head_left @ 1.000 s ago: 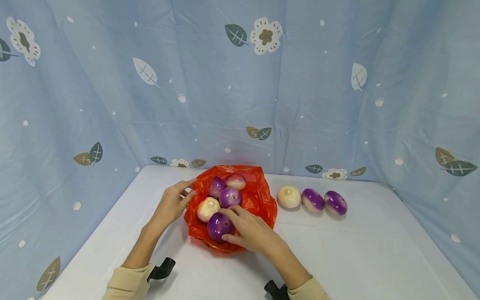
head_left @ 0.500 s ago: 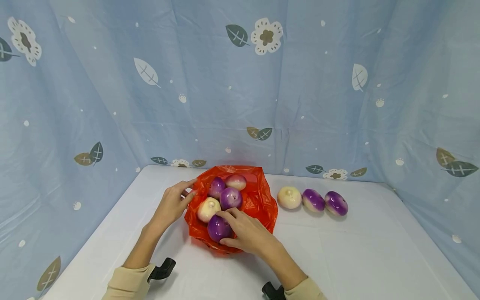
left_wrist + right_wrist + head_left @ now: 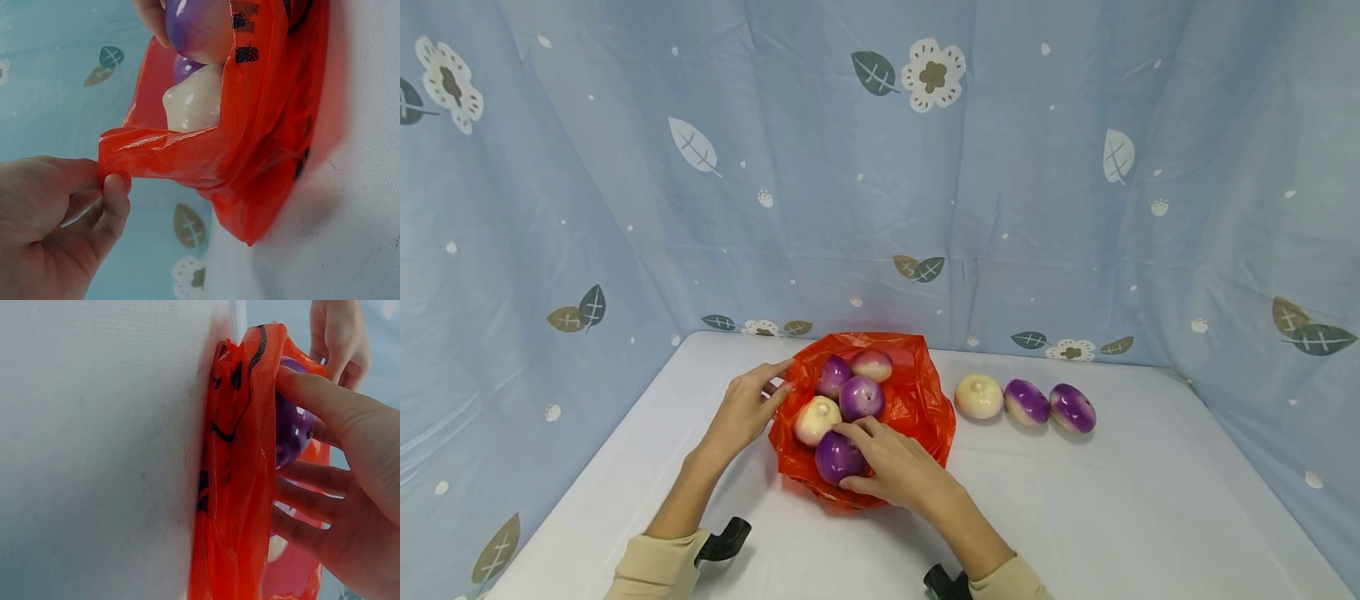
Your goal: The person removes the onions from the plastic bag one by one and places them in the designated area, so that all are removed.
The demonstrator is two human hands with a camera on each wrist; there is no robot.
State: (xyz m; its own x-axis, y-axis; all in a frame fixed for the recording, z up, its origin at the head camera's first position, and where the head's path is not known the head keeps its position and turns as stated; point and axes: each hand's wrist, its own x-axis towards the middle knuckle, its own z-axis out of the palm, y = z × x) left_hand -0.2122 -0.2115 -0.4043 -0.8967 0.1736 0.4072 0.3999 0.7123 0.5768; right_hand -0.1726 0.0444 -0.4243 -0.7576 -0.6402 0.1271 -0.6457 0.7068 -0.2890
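Note:
A red plastic bag (image 3: 917,417) sits on the table with its mouth spread open, holding several glossy purple-and-cream turnips. My left hand (image 3: 747,408) pinches the bag's rim at its left side; in the left wrist view the thumb and finger grip the red film. At the near side of the bag, my right hand (image 3: 891,462) curls its fingers and thumb round a dark purple turnip (image 3: 838,457). A cream turnip (image 3: 817,420) and another purple turnip (image 3: 861,397) lie just beyond it. The right wrist view shows that hand reaching over the bag's edge.
Right of the bag, a cream turnip (image 3: 978,396) and two purple ones, a middle turnip (image 3: 1027,402) and an end turnip (image 3: 1072,407), lie in a row. A blue patterned curtain (image 3: 820,183) hangs behind the white table (image 3: 1120,508).
My right hand has shifted slightly left and closer round the purple turnip since one second ago. The left hand, the bag and the row of turnips stay in place.

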